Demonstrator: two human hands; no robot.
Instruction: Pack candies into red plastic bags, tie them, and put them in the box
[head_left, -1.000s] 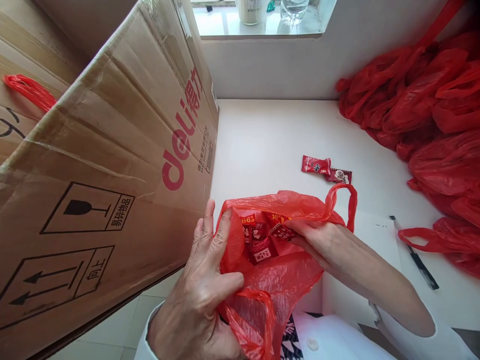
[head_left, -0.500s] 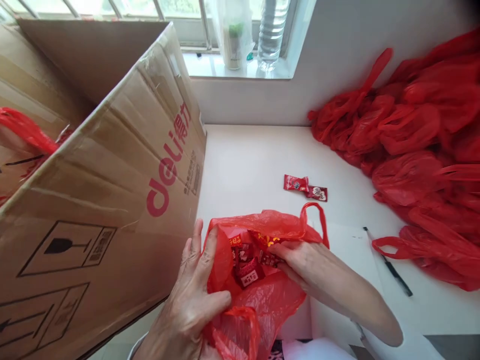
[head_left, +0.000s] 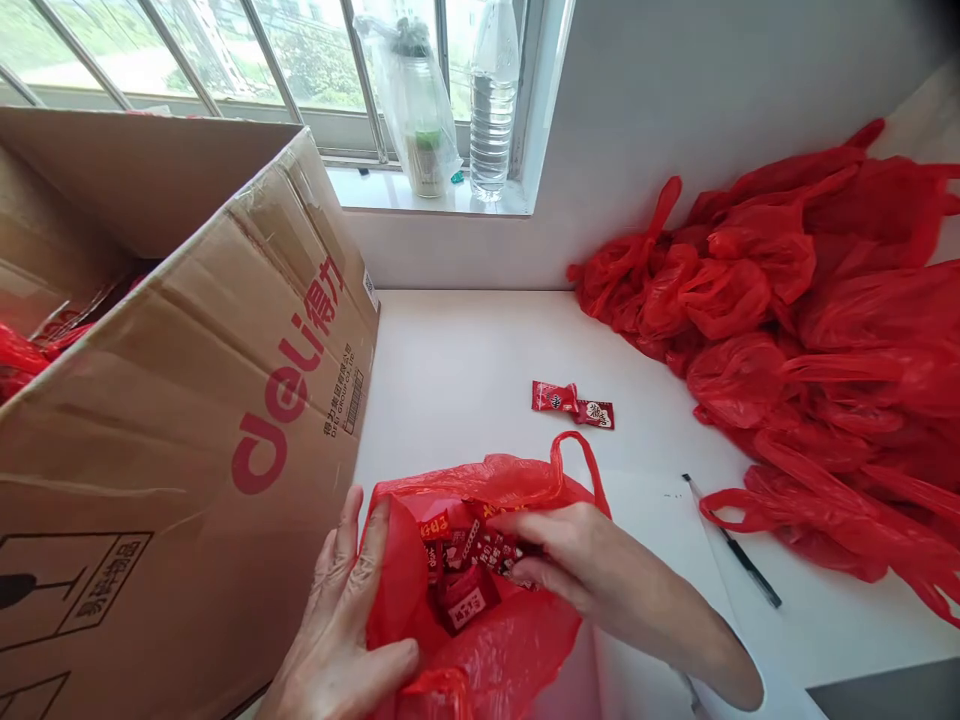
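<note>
1. The left hand (head_left: 341, 625) is seen at the lower edge of the view, its fingers spread along the left side of an open red plastic bag (head_left: 480, 600) and its thumb pressed across the bag's near edge, so that the film is pinched and held open.
2. The right hand (head_left: 562, 550) is placed inside the bag's mouth from the right, with its fingers curled together around small red sweet packets (head_left: 469, 560); the exact packet gripped cannot be told.
3. The bag is set on the near edge of a white table (head_left: 465, 370), directly in front of the person, with one handle loop standing up at its far right corner.
4. A large cardboard box (head_left: 187, 400), printed with red lettering and handling symbols, is found just beside the left hand and fills the left of the view; red plastic shows inside it.
5. Two loose sweet packets (head_left: 574, 402) lie touching each other on the table beyond the bag.
6. A black pen (head_left: 731, 540) lies to the right of the bag.
7. A heap of filled red bags (head_left: 795, 340) is piled along the right side against the wall.
8. A water bottle (head_left: 493, 100) and a wrapped container (head_left: 420, 110) stand on the window sill behind.
</note>
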